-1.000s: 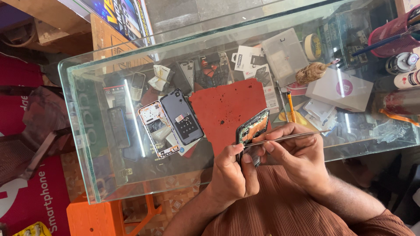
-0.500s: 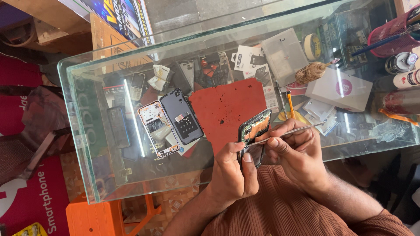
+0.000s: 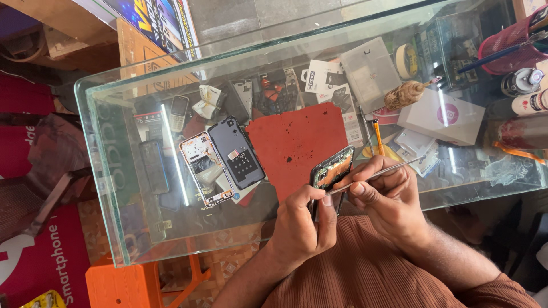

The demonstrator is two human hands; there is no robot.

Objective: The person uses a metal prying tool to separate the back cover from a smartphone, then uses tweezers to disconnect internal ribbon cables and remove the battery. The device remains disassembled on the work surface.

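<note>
An opened smartphone [image 3: 332,170] with its orange and green insides showing is gripped by my left hand [image 3: 302,227] above the near edge of the glass counter [image 3: 142,228]. Between the fingers of my right hand [image 3: 388,199] are thin metal tweezers [image 3: 394,169], their tip resting at the phone's lower part. On the glass to the left lie a phone frame [image 3: 197,168] and a dark back cover [image 3: 235,151], beside a red mat [image 3: 297,140].
A white box [image 3: 439,117], a small brush [image 3: 406,94], a tape roll [image 3: 406,61], an orange-handled tool [image 3: 378,136], a grey plastic case [image 3: 370,73] and bottles [image 3: 528,91] stand on the right. Phones and parts lie under the glass. An orange stool [image 3: 131,282] stands below.
The phone has tilted slightly more upright in my left hand and the tweezers' tip has shifted a little along its lower edge. Nothing else has moved.
</note>
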